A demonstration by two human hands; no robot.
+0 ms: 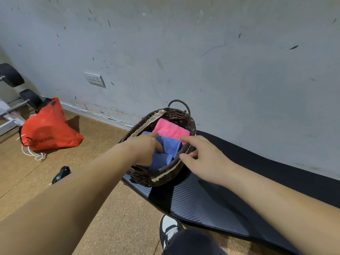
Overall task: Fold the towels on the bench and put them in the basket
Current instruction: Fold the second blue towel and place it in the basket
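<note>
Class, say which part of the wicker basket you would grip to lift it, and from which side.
Probably the arched handle at the far end, from above: it stands clear of the basket rim, while towels fill the inside.

Dark brown wicker basket, cream lace trim, brown lining dotted with tiny pale flowers; pink towel; blue towel with faint darker lettering; black bench with a fine ribbed weave; orange-red bag with dark lettering and white cord; speckled tan floor; pale grey wall flecked with dark marks; black-and-white shoe
</note>
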